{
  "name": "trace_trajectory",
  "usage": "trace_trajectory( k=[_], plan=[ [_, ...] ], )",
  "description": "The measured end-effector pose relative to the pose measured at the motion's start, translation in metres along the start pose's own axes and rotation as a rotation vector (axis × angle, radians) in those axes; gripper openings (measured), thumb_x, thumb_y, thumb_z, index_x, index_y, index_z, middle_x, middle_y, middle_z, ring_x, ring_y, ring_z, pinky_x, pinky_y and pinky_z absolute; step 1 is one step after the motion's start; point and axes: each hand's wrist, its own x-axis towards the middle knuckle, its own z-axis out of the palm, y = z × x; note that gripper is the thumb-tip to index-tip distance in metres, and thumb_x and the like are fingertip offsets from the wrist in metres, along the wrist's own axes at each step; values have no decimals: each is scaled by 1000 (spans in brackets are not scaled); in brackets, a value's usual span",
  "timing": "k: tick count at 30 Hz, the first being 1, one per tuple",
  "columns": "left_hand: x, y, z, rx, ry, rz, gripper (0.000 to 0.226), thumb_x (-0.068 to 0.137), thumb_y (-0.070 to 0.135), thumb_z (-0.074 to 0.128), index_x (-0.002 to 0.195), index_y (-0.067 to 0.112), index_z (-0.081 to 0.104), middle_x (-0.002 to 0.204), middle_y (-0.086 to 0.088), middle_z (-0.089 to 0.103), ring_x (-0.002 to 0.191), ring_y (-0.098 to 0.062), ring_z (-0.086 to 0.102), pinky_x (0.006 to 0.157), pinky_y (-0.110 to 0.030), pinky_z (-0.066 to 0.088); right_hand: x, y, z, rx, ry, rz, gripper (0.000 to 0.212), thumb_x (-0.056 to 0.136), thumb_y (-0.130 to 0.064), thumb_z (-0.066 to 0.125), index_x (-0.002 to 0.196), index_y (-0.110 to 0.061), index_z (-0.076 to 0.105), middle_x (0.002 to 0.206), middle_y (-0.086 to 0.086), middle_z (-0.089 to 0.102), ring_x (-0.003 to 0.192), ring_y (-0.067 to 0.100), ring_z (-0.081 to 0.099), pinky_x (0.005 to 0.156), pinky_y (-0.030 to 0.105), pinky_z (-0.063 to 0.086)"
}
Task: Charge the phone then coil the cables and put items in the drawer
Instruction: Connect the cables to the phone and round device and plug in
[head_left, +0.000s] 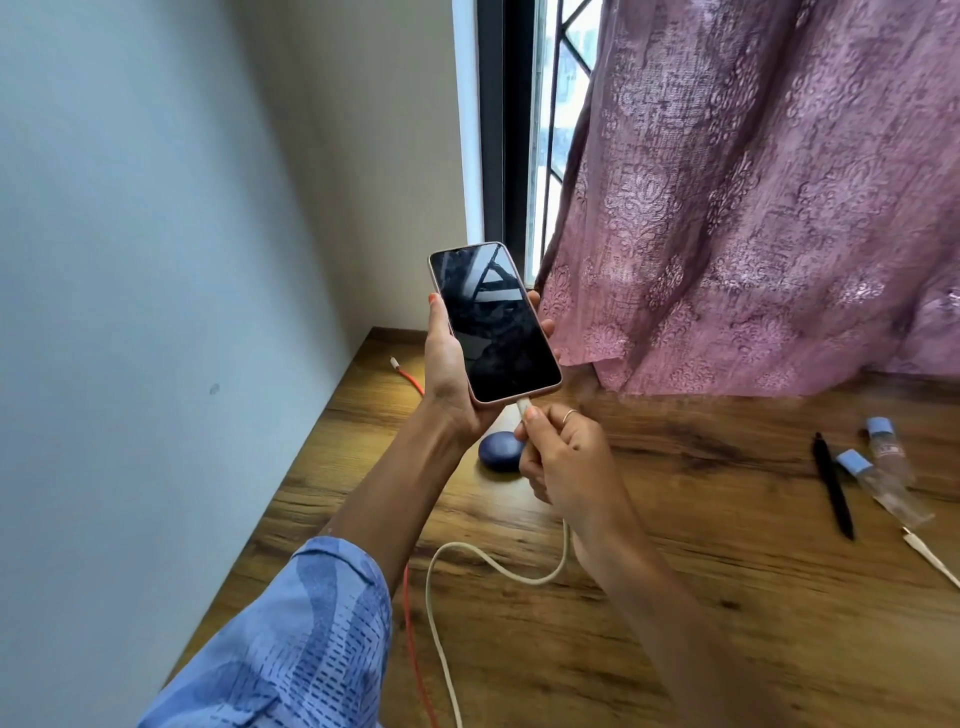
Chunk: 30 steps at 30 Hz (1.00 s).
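- Phone (494, 322) is held up above the tabletop's far left corner, screen dark and facing the camera, with the white cable's plug (522, 406) at its bottom port; whether the plug is fully seated cannot be told, and the dark screen gives no sign of charging.
- Tabletop (727, 597), wood-grained, sits under both arms. If the phone slips, it would fall onto the hard wood or onto the blue round case (496, 453) just below it.
- Left hand (448, 366) grips the phone, thumb along the left edge and fingertips wrapped round the right. The hold sits low on the body, so a hard push from below could tip the phone out of it.
- Right hand (558, 457) pinches the plug between thumb and forefinger, its other fingers curled. Pushing at an angle could bend the plug or miss the port.
- White cable (441, 613) loops across the tabletop towards the near edge; a snag or tug there could pull the plug back out.
- Red cable (413, 639) runs beside it near the left edge, and the two could tangle at coiling time.
- Black pen (832, 486) and two small bottles (883, 467) lie well apart, towards the right edge, with little risk for now.
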Motion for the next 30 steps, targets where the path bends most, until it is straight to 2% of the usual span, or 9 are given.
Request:
trace_trajectory(
  k=[5, 8, 11, 15, 18, 20, 23, 26, 30],
  plan=[
    [-1, -5, 2, 14, 26, -36, 73, 94, 64, 17, 103, 11, 67, 112, -19, 67, 85, -30, 70, 90, -46, 51, -2, 1, -17, -42, -73, 65, 32, 97, -40, 44, 81, -15, 56, 51, -1, 49, 46, 12, 41, 45, 22, 34],
    [2, -16, 2, 62, 82, -88, 69, 94, 64, 19, 102, 16, 68, 97, -14, 73, 87, -29, 71, 86, -47, 53, 0, 1, -31, -64, 35, 132, 44, 95, -50, 39, 86, -13, 60, 63, 5, 60, 54, 15, 53, 52, 26, 44],
    [4, -32, 0, 116, 117, -144, 67, 93, 66, 25, 107, 17, 68, 105, -14, 72, 100, -32, 67, 98, -56, 45, 7, 4, -44, 14, 112, 169, 52, 98, -47, 34, 99, -4, 64, 74, 10, 69, 61, 16, 62, 58, 26, 50],
    [4, -62, 4, 188, 135, -257, 64, 92, 64, 33, 112, 14, 67, 113, -18, 68, 107, -37, 63, 96, -57, 46, 10, 11, -59, 168, 158, 221, 36, 100, -36, 36, 104, -15, 65, 95, 7, 73, 86, 19, 69, 78, 33, 55],
    [4, -81, 12, 243, 133, -306, 57, 96, 57, 34, 107, 11, 67, 97, -12, 72, 85, -28, 70, 83, -45, 56, 14, 24, -72, 262, 233, 278, 27, 101, -25, 39, 101, -17, 65, 98, 3, 73, 92, 16, 68, 86, 35, 52],
    [6, -94, 15, 285, 126, -346, 50, 98, 50, 38, 104, 9, 67, 88, -10, 72, 71, -22, 70, 73, -38, 57, 17, 37, -83, 277, 279, 320, 25, 101, -21, 39, 99, -17, 64, 97, 3, 72, 92, 16, 67, 86, 35, 51],
    [13, -111, 19, 341, 157, -406, 43, 99, 41, 41, 114, 7, 62, 104, -13, 69, 87, -25, 68, 79, -38, 55, 25, 57, -100, 282, 343, 381, 22, 101, -18, 39, 99, -14, 61, 97, 4, 69, 92, 17, 65, 84, 35, 50],
    [30, -132, 15, 421, 179, -452, 44, 99, 39, 39, 119, 6, 61, 117, -15, 67, 100, -30, 66, 71, -36, 57, 35, 73, -111, 278, 372, 451, 21, 101, -16, 38, 98, -13, 59, 98, 7, 65, 93, 21, 62, 91, 42, 49],
    [45, -152, 11, 474, 236, -440, 56, 99, 49, 31, 121, 5, 58, 111, -15, 68, 96, -29, 67, 78, -40, 56, 48, 86, -120, 271, 381, 515, 19, 102, -16, 36, 102, -11, 54, 96, 7, 62, 84, 19, 60, 70, 34, 50]
  ],
)
